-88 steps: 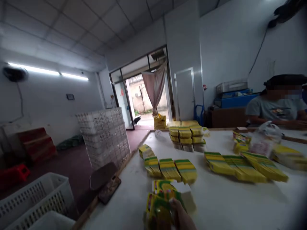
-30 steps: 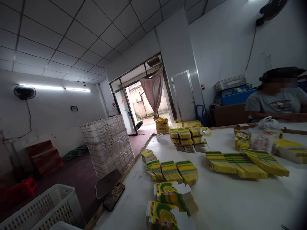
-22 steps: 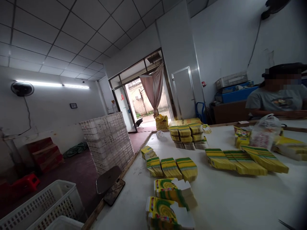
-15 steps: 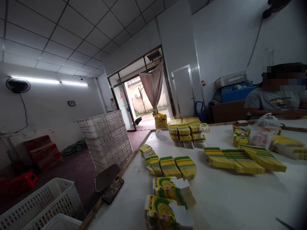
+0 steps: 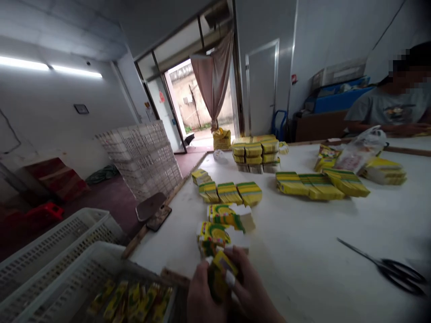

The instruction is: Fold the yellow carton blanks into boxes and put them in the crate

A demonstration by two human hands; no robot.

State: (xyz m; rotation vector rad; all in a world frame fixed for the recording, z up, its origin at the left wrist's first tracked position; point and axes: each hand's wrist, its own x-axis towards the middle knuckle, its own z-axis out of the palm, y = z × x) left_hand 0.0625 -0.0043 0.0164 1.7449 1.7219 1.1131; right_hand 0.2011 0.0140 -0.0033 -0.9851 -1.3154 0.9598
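Both my hands are at the bottom of the head view, over the near edge of the white table. My left hand and my right hand are closed together on one small yellow and green carton. Just beyond them lie two stacks of flat yellow and green cartons, and behind those a row of three more stacks. The picture is blurred by motion.
White plastic crates stand at lower left; the nearest holds yellow packets. Black scissors lie at the right. A phone rests on the table's left edge. More carton stacks fill the far table, where another person sits.
The view has tipped downward. Both my hands have come into view at the bottom, holding a carton. The crate with packets and the scissors now show.
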